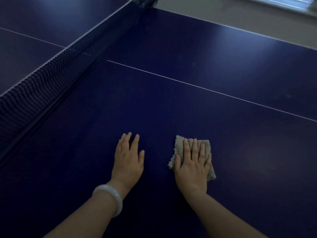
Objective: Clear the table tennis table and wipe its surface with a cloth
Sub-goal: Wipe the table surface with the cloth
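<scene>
**Two flat hands, one cloth, on the blue surface**

Nearest the camera, two bare forearms reached forward over the dark blue surface [171, 103]. A smooth, pale, rounded bangle [109, 197] circled the left wrist. The left hand [128, 158] lay palm down straight on the surface, fingers straight and slightly spread, holding nothing. Just beside it, apart from it, the right hand [192, 164] lay palm down on a cloth [179, 145], its fingers straight and close together, pressing the cloth flat against the surface.

The cloth was grey-beige, nubbly and towel-like, roughly rectangular with frayed, uneven edges; its corners showed beyond the fingertips and past both sides of the palm.

The surface looked matte and smooth, with soft patches of reflected light. A thin white line [205, 88] ran across it beyond the hands. To the left, a dark mesh net [51, 74] with a pale top band stood upright across the surface, with more blue surface beyond it. At the far right edge, a pale floor [257, 19] showed.
</scene>
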